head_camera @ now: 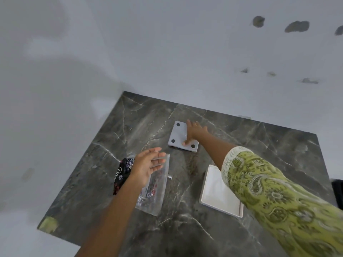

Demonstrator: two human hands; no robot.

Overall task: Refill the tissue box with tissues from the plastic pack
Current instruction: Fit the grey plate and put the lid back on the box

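Note:
A grey square tissue box [178,133], with black round feet showing on its upturned face, lies toward the far side of the dark marble table [185,229]. My right hand [194,131] reaches out and lies over its right part, thumb at the near edge and fingers at the far edge. The plastic pack [155,190] of tissues lies flat at the near left, clear with black and red print at its left end. My left hand [146,164] hovers just above the pack's far end, palm turned sideways, fingers apart, holding nothing.
A white square tray-like piece [217,199] lies at the near right, partly under my green patterned sleeve [269,191]. White walls close the table's far and left sides. A dark object [337,191] sits at the right edge.

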